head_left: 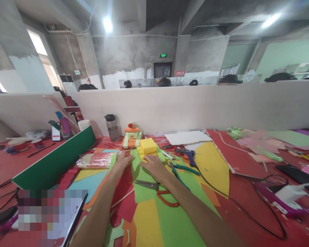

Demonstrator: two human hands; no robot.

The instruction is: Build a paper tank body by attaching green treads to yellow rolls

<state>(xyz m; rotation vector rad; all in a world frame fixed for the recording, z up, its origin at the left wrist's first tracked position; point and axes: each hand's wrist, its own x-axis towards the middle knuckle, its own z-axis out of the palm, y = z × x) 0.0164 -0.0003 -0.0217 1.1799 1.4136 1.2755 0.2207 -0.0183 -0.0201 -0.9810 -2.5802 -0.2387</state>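
My left hand (pixel 123 160) rests at the left edge of a green paper sheet (pixel 145 173), fingers stretched to the right and nothing visible in them. Curled over the front of a yellow block-shaped paper model (pixel 148 146) is my right hand (pixel 153 165); its fingertips are partly hidden against the model. Just behind stands an orange and cream paper model (pixel 132 139) with a star. Scissors with red handles (pixel 167 198) lie open under my right forearm. Right of that hand are green-handled pliers (pixel 181 168).
A blue glue gun (pixel 190 157) trails a black cord over yellow paper (pixel 211 164). Plastic-wrapped sticks (pixel 98 160) and a green board (pixel 59 159) are at left, with a tablet (pixel 72 219) in front. A water bottle (pixel 112 127) stands by the white partition (pixel 195 106).
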